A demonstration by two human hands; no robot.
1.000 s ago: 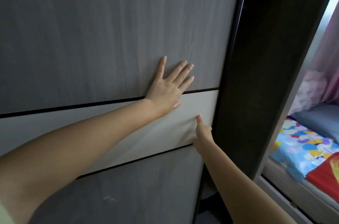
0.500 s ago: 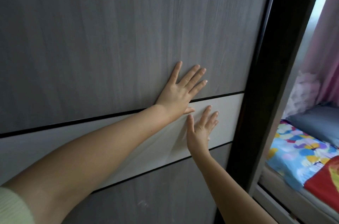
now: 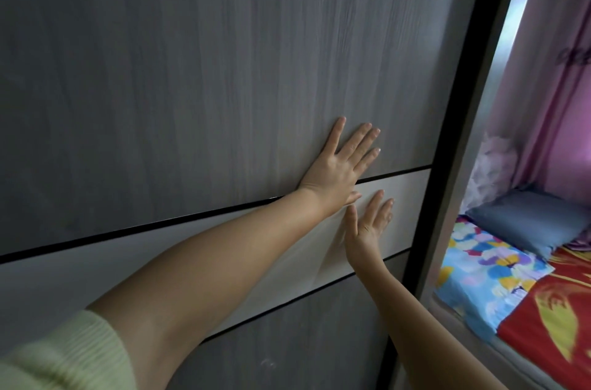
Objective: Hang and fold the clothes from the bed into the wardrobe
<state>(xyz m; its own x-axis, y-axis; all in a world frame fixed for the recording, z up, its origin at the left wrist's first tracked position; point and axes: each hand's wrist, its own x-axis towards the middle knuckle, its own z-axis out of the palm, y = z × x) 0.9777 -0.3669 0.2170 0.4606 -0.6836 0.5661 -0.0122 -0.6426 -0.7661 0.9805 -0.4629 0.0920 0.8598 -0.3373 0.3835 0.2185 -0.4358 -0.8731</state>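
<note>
A grey wood-grain sliding wardrobe door (image 3: 224,70) with a pale band across its middle fills most of the view. My left hand (image 3: 339,166) lies flat on the grey panel with fingers spread straight. Just below it, my right hand (image 3: 367,223) presses flat on the pale band, fingers straight. The door's right edge meets the dark wardrobe frame (image 3: 447,166), and no opening shows. The bed (image 3: 499,277) is at the right. No loose clothes are visible.
The bed carries a bright floral sheet, a red and yellow cover (image 3: 553,316) and a grey-blue pillow (image 3: 531,220). Pink curtains (image 3: 550,86) hang behind it by a bright window strip. The wardrobe's side panel stands between me and the bed.
The door has slid right until the dark opening beside it vanished. My right hand went from gripping near the door's edge to lying flat on the pale band.
</note>
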